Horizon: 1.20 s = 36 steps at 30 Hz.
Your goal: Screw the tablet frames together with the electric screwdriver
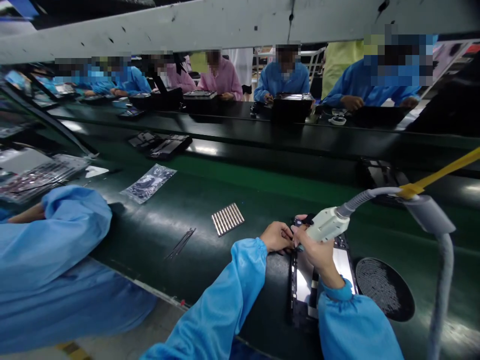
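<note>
My right hand (318, 254) is wrapped round a white electric screwdriver (327, 223), whose grey hose runs off to the right. The tool is tilted, its front end over the top left part of an opened tablet-like device (303, 282). That device has a black frame and bright silvery panels. My left hand (276, 237) is at the device's upper left corner, its fingers pinched together. What they hold, if anything, is hidden. The screwdriver's tip is hidden by my fingers. Just right of the device lies a round black dish (385, 289) with many tiny pieces on it.
A small tray of pale strips (228, 219), thin dark rods (180, 243) and a clear plastic bag (150, 183) lie leftward on the green bench (210, 275). A co-worker's blue sleeve (75, 235) is at left. A yellow strap (450, 172) holds the hose. People sit opposite.
</note>
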Available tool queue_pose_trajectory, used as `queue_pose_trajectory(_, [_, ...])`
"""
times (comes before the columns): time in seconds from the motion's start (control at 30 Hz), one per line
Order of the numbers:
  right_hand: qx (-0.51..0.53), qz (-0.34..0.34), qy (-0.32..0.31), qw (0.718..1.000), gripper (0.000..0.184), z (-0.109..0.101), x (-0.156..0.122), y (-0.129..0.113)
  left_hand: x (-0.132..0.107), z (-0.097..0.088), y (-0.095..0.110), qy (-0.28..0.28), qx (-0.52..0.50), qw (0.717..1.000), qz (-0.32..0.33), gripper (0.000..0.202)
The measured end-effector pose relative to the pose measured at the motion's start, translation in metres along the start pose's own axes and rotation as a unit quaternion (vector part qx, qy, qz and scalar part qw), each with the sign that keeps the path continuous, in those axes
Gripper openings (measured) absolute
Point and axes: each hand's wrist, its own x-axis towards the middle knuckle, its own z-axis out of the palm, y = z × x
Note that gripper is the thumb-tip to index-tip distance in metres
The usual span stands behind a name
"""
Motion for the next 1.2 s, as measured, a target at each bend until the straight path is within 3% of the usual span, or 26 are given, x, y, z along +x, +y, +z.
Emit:
queue_pose_trajectory(0.67, [-0.023,0.019,-0.042,0.999,0.032,0.000,-0.001,0.003,-0.001,0.001,0.002,0.012,-0.025,0.999,-0.018,0.015])
queue_pose_trajectory(0.93, [-0.059,0.014,-0.032,0.998,0.026,0.001,-0.003,0.006,-0.001,0.001,0.001,0.007,-0.007,1.000,0.030,0.007])
queue_pose_trajectory(1.1, [-0.047,0.017,-0.028,0.998,0.030,0.006,-0.007,0.009,-0.017,-0.004,-0.001,0.044,0.028,0.996,0.075,0.003])
queue_pose_trajectory(1.2, [-0.032,0.018,-0.020,0.999,0.029,0.008,-0.008,0.006,-0.044,-0.024,-0.008,0.119,0.057,0.988,0.085,0.013])
